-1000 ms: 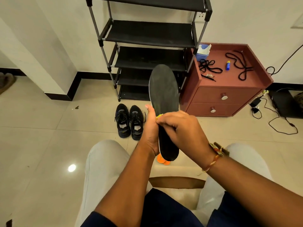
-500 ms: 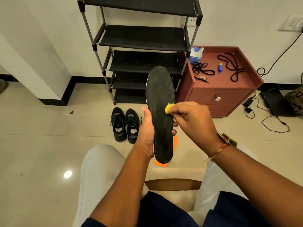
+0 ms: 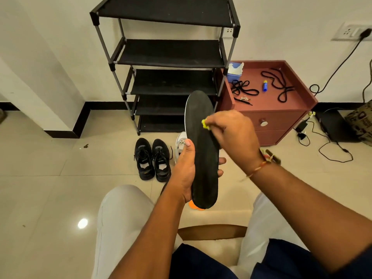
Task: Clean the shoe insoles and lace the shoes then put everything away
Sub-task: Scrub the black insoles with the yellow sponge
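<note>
Head view looks down on a black shoe rack (image 3: 171, 55) against the wall, a red cabinet (image 3: 275, 119) beside it whose tabletop carries loose black laces (image 3: 278, 85), and black shoes (image 3: 153, 159) on the floor in front. Nothing blocks the black insole (image 3: 202, 150), upright above the knees. Left hand (image 3: 184, 172) grips its lower half, thumb on the left edge. Right hand (image 3: 231, 137) pinches a small yellow cleaning piece (image 3: 205, 123) against its upper face.
</note>
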`<action>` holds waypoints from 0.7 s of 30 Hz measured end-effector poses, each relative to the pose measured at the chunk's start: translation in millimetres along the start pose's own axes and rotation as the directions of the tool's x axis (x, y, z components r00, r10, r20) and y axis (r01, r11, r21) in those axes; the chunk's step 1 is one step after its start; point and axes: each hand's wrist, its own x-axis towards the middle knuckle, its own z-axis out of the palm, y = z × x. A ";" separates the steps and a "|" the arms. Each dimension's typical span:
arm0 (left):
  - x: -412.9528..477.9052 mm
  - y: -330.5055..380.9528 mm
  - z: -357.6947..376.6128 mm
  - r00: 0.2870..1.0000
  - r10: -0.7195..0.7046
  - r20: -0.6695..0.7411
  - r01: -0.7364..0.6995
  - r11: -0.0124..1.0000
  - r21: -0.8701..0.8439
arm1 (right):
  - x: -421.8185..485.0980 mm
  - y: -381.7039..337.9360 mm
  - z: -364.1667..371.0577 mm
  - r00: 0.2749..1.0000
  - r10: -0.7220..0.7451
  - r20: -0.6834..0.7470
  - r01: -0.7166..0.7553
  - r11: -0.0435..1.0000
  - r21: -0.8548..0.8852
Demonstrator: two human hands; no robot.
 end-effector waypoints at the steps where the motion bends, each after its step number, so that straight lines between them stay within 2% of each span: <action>1: -0.3 0.0 0.0 1.000 -0.004 0.021 0.003 1.000 0.019 | 12.5 8.6 -1.7 0.998 0.052 -0.026 -0.051 0.999 0.013; 4: -0.6 1.4 -1.1 0.998 -0.013 0.068 0.010 0.999 0.034 | 36.1 18.8 -6.1 0.988 0.150 -0.037 -0.146 0.985 0.088; 9: 0.7 -1.0 -6.2 0.996 0.029 0.089 -0.028 1.000 -0.013 | -1.5 -28.1 1.5 0.995 -0.036 0.092 0.021 0.989 0.149; 12: -1.1 -0.5 -3.5 0.995 0.031 0.095 -0.035 0.999 0.040 | 5.9 -20.6 0.0 0.993 -0.058 0.104 0.040 0.986 0.164; 14: -1.8 -0.9 -0.6 0.993 0.015 0.115 -0.026 0.995 0.094 | 28.6 -3.2 -1.6 0.999 0.002 0.049 -0.008 0.994 0.108; 17: -2.5 -2.8 -0.6 0.990 -0.027 0.141 0.009 0.992 0.128 | 55.9 17.8 -8.1 0.981 0.192 0.038 -0.196 0.973 0.125; 19: -2.2 -1.5 -2.7 0.991 -0.025 0.128 0.011 0.994 0.107 | 56.3 15.3 -7.1 0.973 0.219 0.065 -0.226 0.965 0.136; 21: -1.3 0.3 -4.8 0.994 -0.010 0.108 0.002 0.998 0.070 | 43.7 1.2 -2.7 0.980 0.177 0.089 -0.190 0.968 0.162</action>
